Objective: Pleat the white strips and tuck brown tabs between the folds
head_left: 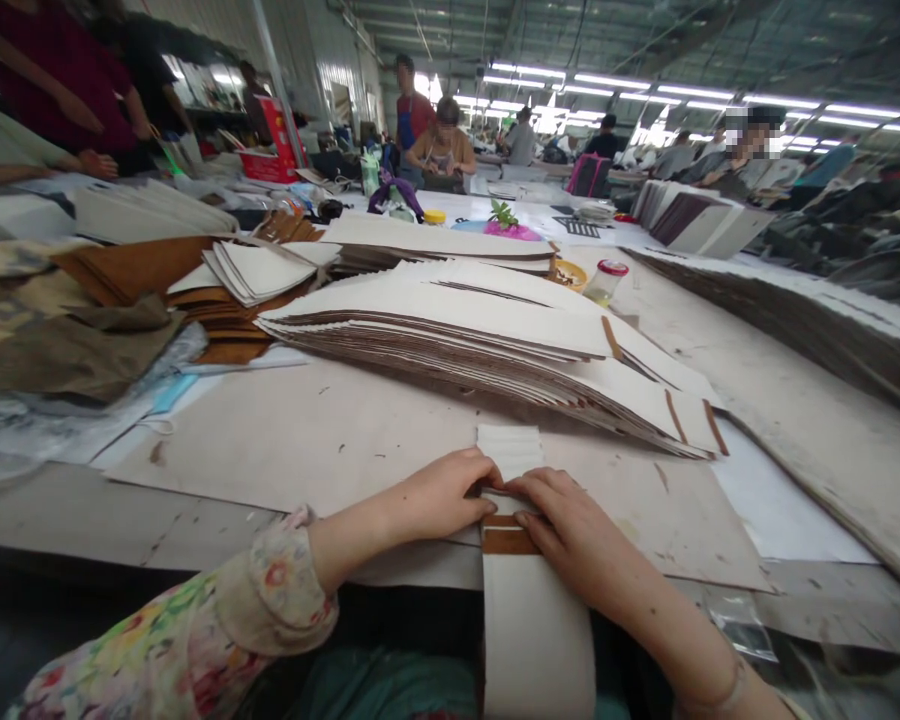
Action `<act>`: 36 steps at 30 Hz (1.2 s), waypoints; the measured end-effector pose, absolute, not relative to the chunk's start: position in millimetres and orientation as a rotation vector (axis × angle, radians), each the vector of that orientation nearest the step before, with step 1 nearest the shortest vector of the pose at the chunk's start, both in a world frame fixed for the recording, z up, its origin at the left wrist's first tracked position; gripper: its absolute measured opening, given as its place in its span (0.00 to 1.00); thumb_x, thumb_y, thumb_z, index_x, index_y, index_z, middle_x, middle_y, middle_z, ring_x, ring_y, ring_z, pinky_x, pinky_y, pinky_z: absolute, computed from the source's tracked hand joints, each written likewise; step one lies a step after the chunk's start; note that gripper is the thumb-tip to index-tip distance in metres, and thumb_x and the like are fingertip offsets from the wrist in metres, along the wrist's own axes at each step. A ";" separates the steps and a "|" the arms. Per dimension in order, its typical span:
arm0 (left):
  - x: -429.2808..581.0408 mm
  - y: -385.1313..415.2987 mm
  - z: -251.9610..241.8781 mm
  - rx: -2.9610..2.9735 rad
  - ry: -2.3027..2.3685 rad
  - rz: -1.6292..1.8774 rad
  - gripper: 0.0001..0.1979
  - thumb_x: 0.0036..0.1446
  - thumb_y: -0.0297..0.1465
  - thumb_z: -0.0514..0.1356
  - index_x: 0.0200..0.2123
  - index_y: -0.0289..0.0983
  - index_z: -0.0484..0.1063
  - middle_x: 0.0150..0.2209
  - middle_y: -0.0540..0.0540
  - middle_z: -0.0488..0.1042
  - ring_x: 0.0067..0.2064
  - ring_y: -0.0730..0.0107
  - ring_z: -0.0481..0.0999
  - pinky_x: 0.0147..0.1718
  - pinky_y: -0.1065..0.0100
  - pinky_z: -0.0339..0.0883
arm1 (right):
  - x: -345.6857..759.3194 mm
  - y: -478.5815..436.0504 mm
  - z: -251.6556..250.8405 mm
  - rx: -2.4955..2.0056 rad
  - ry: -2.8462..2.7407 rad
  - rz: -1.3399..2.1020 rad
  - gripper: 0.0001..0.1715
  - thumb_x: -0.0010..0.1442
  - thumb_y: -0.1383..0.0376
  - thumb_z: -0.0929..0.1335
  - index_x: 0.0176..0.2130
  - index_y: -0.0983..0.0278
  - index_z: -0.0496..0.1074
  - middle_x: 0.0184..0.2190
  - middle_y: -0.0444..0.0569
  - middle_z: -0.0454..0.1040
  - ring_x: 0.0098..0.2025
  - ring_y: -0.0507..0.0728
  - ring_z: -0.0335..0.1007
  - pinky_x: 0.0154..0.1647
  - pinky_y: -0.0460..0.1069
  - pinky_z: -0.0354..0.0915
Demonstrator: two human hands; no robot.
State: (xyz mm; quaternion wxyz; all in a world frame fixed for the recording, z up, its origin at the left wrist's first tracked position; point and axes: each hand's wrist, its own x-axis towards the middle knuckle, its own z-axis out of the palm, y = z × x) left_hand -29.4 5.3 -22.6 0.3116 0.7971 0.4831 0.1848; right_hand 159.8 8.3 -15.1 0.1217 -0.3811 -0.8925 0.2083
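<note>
Pale and long, a strip (pixel 538 630) hangs past the near edge of the worktable (pixel 217 530), and its upper part runs in between the left hand (pixel 454 490) and the right hand (pixel 566 515), about the middle of that edge. Both are partly closed, curled with fingertips nearly meeting, and grip the strip from its left and right sides between thumb and fingers, while a brown band (pixel 508 541) crosses it just nearer the camera than the thumbs.

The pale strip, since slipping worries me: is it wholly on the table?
Only partly: the pale strip extends past the near table edge; left hand and right hand hold it.
</note>
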 end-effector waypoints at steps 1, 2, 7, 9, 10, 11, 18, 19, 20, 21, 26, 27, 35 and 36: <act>-29.3 4.7 -22.1 2.117 1.277 0.480 0.07 0.49 0.26 0.57 0.34 0.36 0.67 0.35 0.48 0.69 0.39 0.68 0.67 0.38 0.70 0.61 | 159.7 8.5 -15.2 -1.095 -2.603 0.605 0.15 0.56 0.73 0.61 0.44 0.63 0.65 0.41 0.50 0.67 0.45 0.56 0.61 0.46 0.54 0.60; -29.3 4.1 -21.3 2.133 1.275 0.472 0.06 0.49 0.26 0.57 0.34 0.36 0.67 0.35 0.48 0.69 0.39 0.68 0.67 0.38 0.70 0.61 | 159.6 8.5 -15.3 -1.085 -2.601 0.598 0.15 0.56 0.73 0.61 0.44 0.63 0.66 0.40 0.50 0.68 0.45 0.56 0.61 0.46 0.53 0.60; -30.2 0.7 -16.0 2.259 1.230 0.464 0.04 0.53 0.25 0.55 0.34 0.35 0.67 0.36 0.48 0.69 0.40 0.69 0.67 0.40 0.70 0.61 | 158.9 6.0 -16.1 -1.070 -2.618 0.475 0.12 0.56 0.73 0.61 0.40 0.62 0.67 0.37 0.48 0.69 0.41 0.55 0.63 0.43 0.51 0.62; -30.1 -1.2 -16.3 2.334 1.208 0.447 0.04 0.54 0.25 0.55 0.34 0.35 0.66 0.37 0.47 0.69 0.41 0.68 0.66 0.41 0.70 0.61 | 158.4 4.5 -16.9 -1.055 -2.655 0.376 0.10 0.56 0.73 0.62 0.37 0.62 0.67 0.35 0.48 0.69 0.39 0.55 0.64 0.40 0.51 0.63; -30.0 -2.6 -17.2 2.386 1.205 0.427 0.04 0.55 0.25 0.54 0.35 0.35 0.66 0.37 0.47 0.69 0.41 0.68 0.66 0.41 0.69 0.61 | 158.0 3.6 -17.3 -1.045 -2.679 0.321 0.10 0.56 0.74 0.61 0.36 0.62 0.68 0.33 0.47 0.68 0.38 0.55 0.64 0.39 0.51 0.64; -30.1 -4.3 -18.7 2.447 1.207 0.399 0.04 0.56 0.25 0.53 0.36 0.35 0.66 0.37 0.47 0.69 0.41 0.67 0.66 0.41 0.68 0.61 | 157.5 2.8 -17.5 -1.037 -2.706 0.265 0.10 0.56 0.74 0.61 0.35 0.63 0.68 0.32 0.47 0.68 0.37 0.55 0.64 0.38 0.50 0.64; -40.4 -16.2 -28.7 2.753 1.187 0.258 0.12 0.60 0.26 0.49 0.47 0.36 0.62 0.41 0.45 0.68 0.43 0.65 0.65 0.42 0.65 0.61 | 155.8 -3.0 -17.7 -1.015 -2.835 -0.038 0.16 0.53 0.79 0.59 0.38 0.65 0.67 0.31 0.49 0.67 0.34 0.56 0.65 0.32 0.49 0.64; -43.1 -17.0 -29.4 2.755 1.177 0.269 0.13 0.60 0.26 0.49 0.48 0.37 0.61 0.41 0.45 0.68 0.44 0.65 0.65 0.43 0.65 0.60 | 156.6 -4.1 -18.7 -1.026 -2.835 -0.063 0.15 0.54 0.78 0.60 0.38 0.65 0.67 0.30 0.49 0.67 0.34 0.56 0.65 0.31 0.49 0.64; -45.9 -17.7 -30.2 2.752 1.167 0.281 0.14 0.60 0.26 0.48 0.49 0.37 0.61 0.42 0.45 0.68 0.44 0.66 0.64 0.44 0.66 0.60 | 157.6 -5.4 -20.0 -1.042 -2.826 -0.096 0.14 0.54 0.78 0.60 0.37 0.64 0.67 0.30 0.49 0.67 0.33 0.56 0.64 0.30 0.49 0.63; -48.4 -18.4 -31.2 2.747 1.164 0.290 0.14 0.60 0.26 0.48 0.49 0.37 0.61 0.43 0.45 0.68 0.45 0.66 0.64 0.44 0.66 0.60 | 158.5 -6.7 -21.4 -1.061 -2.810 -0.135 0.13 0.54 0.77 0.61 0.37 0.64 0.67 0.29 0.49 0.67 0.32 0.56 0.64 0.30 0.50 0.63; -55.6 -22.8 -36.1 2.711 1.190 0.277 0.16 0.60 0.25 0.48 0.52 0.38 0.60 0.45 0.44 0.68 0.45 0.65 0.64 0.46 0.65 0.59 | 158.6 -9.9 -23.2 -1.073 -2.764 -0.256 0.09 0.56 0.74 0.61 0.33 0.63 0.68 0.27 0.49 0.67 0.29 0.56 0.63 0.29 0.50 0.60; -56.3 -23.4 -35.8 2.701 1.193 0.274 0.17 0.60 0.25 0.48 0.52 0.38 0.60 0.45 0.43 0.68 0.45 0.65 0.64 0.46 0.64 0.60 | 157.8 -9.3 -22.0 -1.067 -2.770 -0.261 0.09 0.56 0.74 0.61 0.31 0.63 0.68 0.26 0.48 0.66 0.29 0.56 0.63 0.28 0.50 0.60; -65.5 -12.2 -10.3 2.339 1.292 0.475 0.14 0.58 0.24 0.48 0.44 0.38 0.68 0.42 0.46 0.69 0.45 0.70 0.66 0.46 0.69 0.61 | 157.7 -10.3 -23.1 -1.079 -2.643 -0.200 0.15 0.62 0.66 0.56 0.31 0.63 0.68 0.25 0.49 0.66 0.30 0.56 0.63 0.31 0.50 0.59; -64.9 -9.4 -7.4 2.308 1.327 0.507 0.14 0.58 0.25 0.48 0.44 0.37 0.67 0.41 0.46 0.69 0.44 0.70 0.67 0.46 0.69 0.61 | 158.1 -11.7 -24.9 -1.090 -2.620 -0.194 0.15 0.63 0.66 0.56 0.32 0.63 0.68 0.26 0.49 0.66 0.30 0.56 0.63 0.32 0.50 0.59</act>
